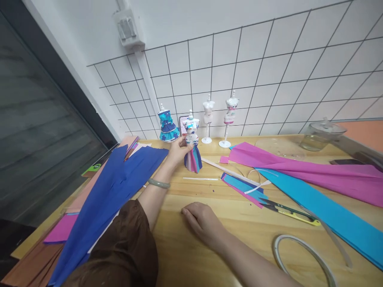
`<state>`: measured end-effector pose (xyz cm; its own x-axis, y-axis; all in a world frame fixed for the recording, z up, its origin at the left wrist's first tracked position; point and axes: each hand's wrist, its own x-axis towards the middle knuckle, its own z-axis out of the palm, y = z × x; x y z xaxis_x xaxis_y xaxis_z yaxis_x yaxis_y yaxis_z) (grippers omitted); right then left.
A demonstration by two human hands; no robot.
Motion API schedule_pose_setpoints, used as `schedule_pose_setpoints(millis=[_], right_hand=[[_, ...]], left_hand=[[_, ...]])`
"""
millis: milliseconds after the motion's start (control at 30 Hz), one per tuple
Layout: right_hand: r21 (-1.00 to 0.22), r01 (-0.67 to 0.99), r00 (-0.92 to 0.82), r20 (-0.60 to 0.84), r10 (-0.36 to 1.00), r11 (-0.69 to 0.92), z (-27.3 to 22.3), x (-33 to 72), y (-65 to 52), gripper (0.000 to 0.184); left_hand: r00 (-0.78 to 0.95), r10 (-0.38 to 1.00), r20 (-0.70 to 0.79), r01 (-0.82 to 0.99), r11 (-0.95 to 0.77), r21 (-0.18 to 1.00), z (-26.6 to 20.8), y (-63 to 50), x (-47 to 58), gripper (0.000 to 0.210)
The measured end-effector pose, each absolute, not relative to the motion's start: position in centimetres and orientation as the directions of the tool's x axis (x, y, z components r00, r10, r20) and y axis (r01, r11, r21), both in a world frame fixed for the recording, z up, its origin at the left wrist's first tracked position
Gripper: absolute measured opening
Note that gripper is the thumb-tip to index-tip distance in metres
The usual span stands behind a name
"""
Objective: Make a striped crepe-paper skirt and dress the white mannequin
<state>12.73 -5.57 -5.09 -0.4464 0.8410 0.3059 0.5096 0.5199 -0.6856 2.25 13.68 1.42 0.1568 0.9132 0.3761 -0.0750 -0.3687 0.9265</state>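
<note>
My left hand (178,150) reaches forward and has its fingers closed round the waist of a small dress form (191,129). This form has a patterned white torso and a pleated paper skirt (194,159) in blue, pink and purple stripes. On the bare wood nearer to me rests my right hand (201,220), its fingers curled into a loose fist with nothing showing in them. Just beyond it lies a thin white strip (200,179). Layered blue and pink paper pieces (243,188) and yellow-handled thread snips (295,213) lie to its right.
Behind stand a blue-dressed form (168,126) and two white forms, one plain (207,115), one patterned (230,115). Dark blue crepe paper (110,203) covers the left side; magenta (299,169) and turquoise paper (323,211) stretch rightward. A tape roll (279,243) and glass pot (320,137) sit at right.
</note>
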Motion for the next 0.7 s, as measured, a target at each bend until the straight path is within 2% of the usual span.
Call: schedule_pose_setpoints(millis=[167, 700], right_hand=[[-0.702, 0.499, -0.434, 0.305, 0.848, 0.508, -5.16, 12.69, -5.45, 0.035], [-0.722, 0.491, -0.405, 0.306, 0.862, 0.487, -5.19, 12.62, -5.33, 0.034]], left_hand=[[0.17, 0.909, 0.381, -0.061, -0.376, 0.924, 0.7, 14.15, 2.08, 0.052], [0.172, 0.92, 0.351, -0.111, -0.336, 0.935, 0.35, 14.66, 1.67, 0.064]])
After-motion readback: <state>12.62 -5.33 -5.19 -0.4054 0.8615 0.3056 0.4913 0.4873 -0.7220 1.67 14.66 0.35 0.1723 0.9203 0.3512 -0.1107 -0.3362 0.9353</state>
